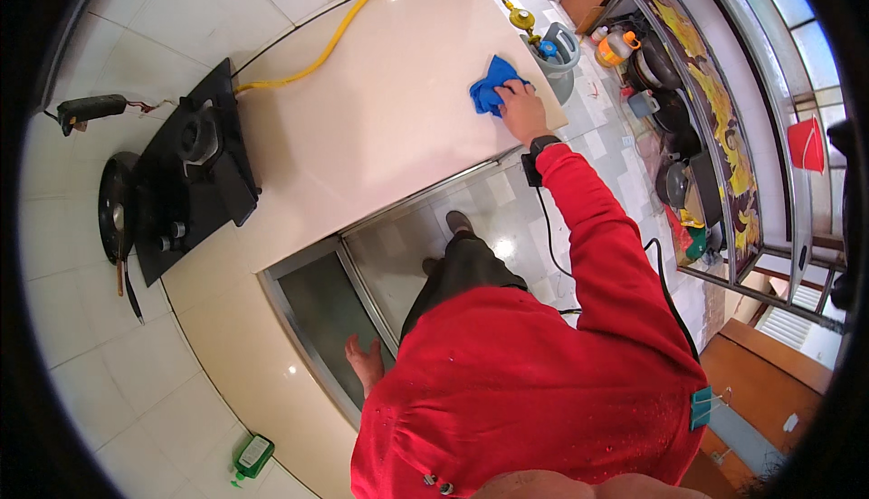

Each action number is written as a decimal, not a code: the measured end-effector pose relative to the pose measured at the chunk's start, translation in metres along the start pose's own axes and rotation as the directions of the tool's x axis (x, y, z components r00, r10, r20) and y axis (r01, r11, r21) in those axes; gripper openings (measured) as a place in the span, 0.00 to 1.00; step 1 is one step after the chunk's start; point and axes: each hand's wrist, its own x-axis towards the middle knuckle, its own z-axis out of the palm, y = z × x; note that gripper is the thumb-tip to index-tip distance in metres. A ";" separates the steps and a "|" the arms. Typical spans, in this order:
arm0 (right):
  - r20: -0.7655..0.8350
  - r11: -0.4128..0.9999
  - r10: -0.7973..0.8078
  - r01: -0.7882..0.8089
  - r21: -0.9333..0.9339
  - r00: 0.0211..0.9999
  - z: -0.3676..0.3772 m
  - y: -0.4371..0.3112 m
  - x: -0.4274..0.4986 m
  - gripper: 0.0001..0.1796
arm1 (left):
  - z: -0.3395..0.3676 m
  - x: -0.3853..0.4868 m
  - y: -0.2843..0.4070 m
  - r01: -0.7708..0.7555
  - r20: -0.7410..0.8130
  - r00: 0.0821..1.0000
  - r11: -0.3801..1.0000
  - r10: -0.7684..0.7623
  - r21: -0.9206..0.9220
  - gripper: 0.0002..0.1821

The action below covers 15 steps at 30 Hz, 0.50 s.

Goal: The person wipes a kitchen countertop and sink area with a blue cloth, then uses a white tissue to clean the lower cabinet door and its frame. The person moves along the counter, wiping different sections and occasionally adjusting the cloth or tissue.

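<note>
My right hand (521, 107) rests on a crumpled blue cloth (490, 90) near the right end of the pale countertop (380, 98). Its fingers are bent over the cloth's near edge, and a dark band circles the wrist. My left hand (366, 362) hangs low beside my body, in front of a glass-panelled cabinet door (333, 309) below the counter. Its fingers are apart and it holds nothing. The sleeve and my body hide part of that wrist.
A black gas stove (197, 173) sits on the left, with a frying pan (112, 207) beyond it. From it a yellow hose (336, 31) runs to a grey gas cylinder (560, 75). Pots (672, 183) fill a shelf at right. A green pump bottle (254, 457) stands lower left.
</note>
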 end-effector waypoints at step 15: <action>-0.008 0.999 -0.015 0.014 -0.041 1.000 0.003 -0.047 -0.060 0.22 | -0.016 -0.021 -0.012 -0.206 0.095 0.976 0.974 0.196 0.099 0.34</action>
